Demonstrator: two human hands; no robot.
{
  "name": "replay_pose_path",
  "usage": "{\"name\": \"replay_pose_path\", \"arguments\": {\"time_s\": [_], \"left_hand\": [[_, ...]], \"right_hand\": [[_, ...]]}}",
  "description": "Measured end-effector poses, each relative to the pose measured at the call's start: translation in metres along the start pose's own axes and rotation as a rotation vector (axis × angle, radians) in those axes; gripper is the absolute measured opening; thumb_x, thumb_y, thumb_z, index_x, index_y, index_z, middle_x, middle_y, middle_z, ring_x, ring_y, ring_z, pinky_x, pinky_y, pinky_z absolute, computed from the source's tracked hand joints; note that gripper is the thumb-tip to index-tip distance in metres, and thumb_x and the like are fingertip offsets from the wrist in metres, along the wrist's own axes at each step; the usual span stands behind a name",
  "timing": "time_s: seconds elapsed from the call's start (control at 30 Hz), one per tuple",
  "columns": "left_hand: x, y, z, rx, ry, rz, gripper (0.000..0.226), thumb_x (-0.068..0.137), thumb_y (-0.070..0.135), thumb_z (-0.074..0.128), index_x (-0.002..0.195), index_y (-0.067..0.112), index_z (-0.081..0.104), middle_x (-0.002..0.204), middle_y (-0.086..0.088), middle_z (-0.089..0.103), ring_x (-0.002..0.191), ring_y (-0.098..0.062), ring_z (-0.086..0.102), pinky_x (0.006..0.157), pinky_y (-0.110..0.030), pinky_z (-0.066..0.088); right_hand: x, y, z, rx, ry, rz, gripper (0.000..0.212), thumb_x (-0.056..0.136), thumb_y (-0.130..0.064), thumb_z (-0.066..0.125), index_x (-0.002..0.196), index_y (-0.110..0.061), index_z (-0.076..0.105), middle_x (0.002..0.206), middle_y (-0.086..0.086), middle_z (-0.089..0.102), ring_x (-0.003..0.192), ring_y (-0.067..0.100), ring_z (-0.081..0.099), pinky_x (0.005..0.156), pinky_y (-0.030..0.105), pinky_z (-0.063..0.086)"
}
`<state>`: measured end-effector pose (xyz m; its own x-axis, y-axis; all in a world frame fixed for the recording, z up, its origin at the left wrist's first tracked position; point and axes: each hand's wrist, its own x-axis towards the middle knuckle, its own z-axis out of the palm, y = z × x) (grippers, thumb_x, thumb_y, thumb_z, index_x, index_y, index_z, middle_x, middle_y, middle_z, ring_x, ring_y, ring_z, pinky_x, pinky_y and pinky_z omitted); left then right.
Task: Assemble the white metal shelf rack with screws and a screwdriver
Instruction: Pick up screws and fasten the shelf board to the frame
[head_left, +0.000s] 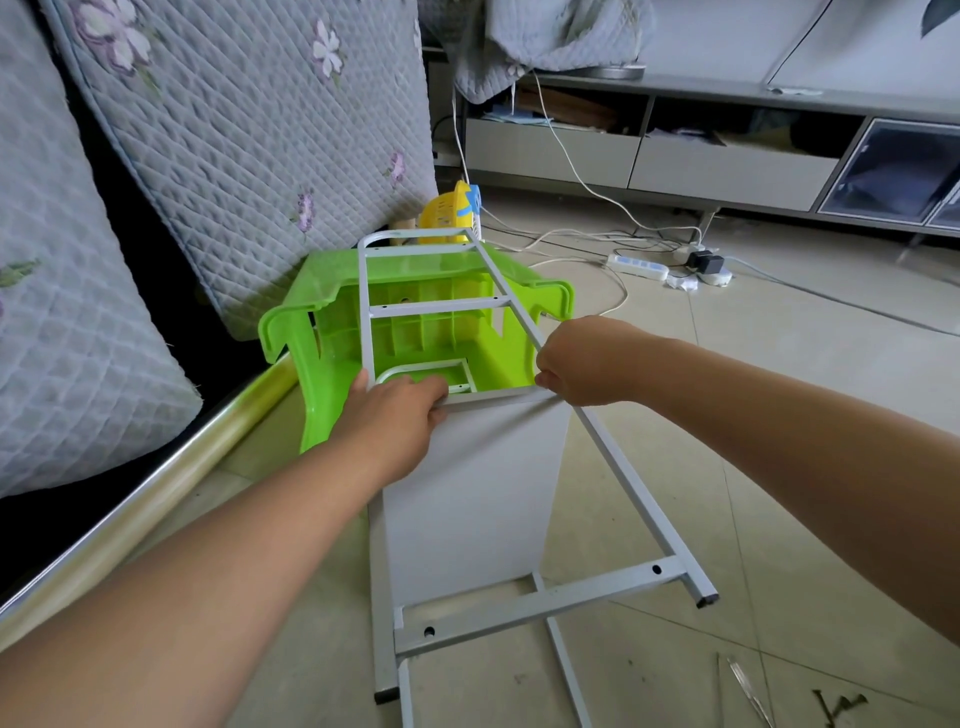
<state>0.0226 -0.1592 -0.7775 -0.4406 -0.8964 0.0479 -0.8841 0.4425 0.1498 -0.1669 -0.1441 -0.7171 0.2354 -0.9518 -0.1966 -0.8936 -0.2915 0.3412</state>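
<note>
Loose screws (841, 707) lie on floor (779, 415) nearest camera, unused. Beyond, left hand (392, 410) grips shelf panel (467, 483) top edge; right hand (582, 364) pinches white ladder frame (447, 306) rail, leaning on green stool (306, 332). Assembly looks early: crossbar holes empty, no screwdriver visible.

I am looking into a home living room: a tiled floor (779, 364), a sofa with quilted floral covers (234, 130) left of it, a low grey TV cabinet (675, 161) along its far edge, a power strip (638, 267) lying before that cabinet.
</note>
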Motion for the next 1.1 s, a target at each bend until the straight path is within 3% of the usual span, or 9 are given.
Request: {"name": "replay_pose_path", "arguments": {"time_s": [0.17,0.3,0.53,0.67,0.73,0.8,0.9,1.1], "left_hand": [[-0.001,0.002,-0.003,-0.004,-0.013,0.001,0.013,0.1,0.026,0.032,0.098,0.022,0.044,0.106,-0.006,0.057,0.106,-0.028,0.051,0.103,-0.035,0.019],[-0.003,0.002,-0.005,0.04,-0.04,-0.002,0.014,0.1,0.027,0.03,0.098,0.021,0.043,0.106,-0.006,0.056,0.106,-0.027,0.051,0.101,-0.035,0.021],[-0.009,0.014,-0.014,0.131,-0.082,-0.023,0.033,0.099,0.036,0.029,0.126,0.02,0.04,0.13,-0.004,0.05,0.122,-0.023,0.045,0.111,-0.048,0.012],[-0.005,0.046,-0.015,0.08,0.009,0.081,0.04,0.099,0.037,0.028,0.129,0.014,0.042,0.133,-0.009,0.05,0.121,-0.028,0.046,0.105,-0.042,0.024],[-0.002,0.076,-0.014,0.027,0.044,0.183,0.06,0.09,0.048,0.019,0.123,0.009,0.049,0.125,-0.015,0.055,0.112,-0.032,0.051,0.095,-0.039,0.033],[-0.002,0.111,-0.012,-0.04,0.071,0.271,0.064,0.087,0.051,0.021,0.117,0.006,0.054,0.118,-0.017,0.058,0.106,-0.034,0.053,0.088,-0.039,0.035],[-0.001,0.155,-0.007,-0.006,0.071,0.279,0.037,0.096,0.033,0.037,0.117,0.006,0.052,0.123,-0.012,0.053,0.116,-0.028,0.045,0.094,-0.036,0.029],[-0.012,0.223,0.014,0.192,-0.16,0.349,0.036,0.097,0.032,0.039,0.125,0.011,0.048,0.132,-0.012,0.048,0.124,-0.028,0.042,0.102,-0.037,0.031]], "right_hand": [[0.001,-0.001,-0.001,0.044,-0.029,0.02,0.033,0.1,-0.03,0.032,0.083,-0.009,0.052,0.083,0.005,0.043,0.085,0.028,0.049,0.069,0.029,0.037],[-0.002,0.007,0.003,0.155,-0.015,0.014,0.046,0.1,-0.035,0.028,0.061,-0.011,0.038,0.064,0.001,0.037,0.082,0.024,0.044,0.074,0.032,0.038],[-0.049,0.042,0.039,0.415,0.054,0.135,0.043,0.097,-0.027,0.039,0.057,-0.015,0.032,0.06,-0.002,0.037,0.071,0.02,0.04,0.064,0.027,0.029],[-0.087,0.057,0.082,0.522,-0.062,0.24,0.037,0.095,-0.024,0.042,0.06,-0.014,0.037,0.061,-0.005,0.039,0.064,0.015,0.039,0.055,0.022,0.03],[-0.104,0.06,0.106,0.539,-0.121,0.287,0.037,0.096,-0.023,0.042,0.061,-0.013,0.037,0.061,-0.005,0.038,0.064,0.016,0.039,0.054,0.021,0.029],[-0.12,0.06,0.133,0.552,-0.184,0.312,0.034,0.096,-0.023,0.041,0.064,-0.012,0.04,0.064,-0.004,0.04,0.071,0.017,0.041,0.059,0.027,0.03],[-0.144,0.057,0.174,0.609,-0.272,0.344,0.026,0.097,-0.024,0.04,0.077,-0.009,0.048,0.077,0.003,0.049,0.076,0.018,0.044,0.067,0.025,0.031],[-0.196,0.037,0.251,0.691,-0.448,0.49,0.027,0.096,-0.022,0.04,0.085,-0.003,0.054,0.103,0.016,0.062,0.084,0.022,0.051,0.068,0.026,0.032]]}}
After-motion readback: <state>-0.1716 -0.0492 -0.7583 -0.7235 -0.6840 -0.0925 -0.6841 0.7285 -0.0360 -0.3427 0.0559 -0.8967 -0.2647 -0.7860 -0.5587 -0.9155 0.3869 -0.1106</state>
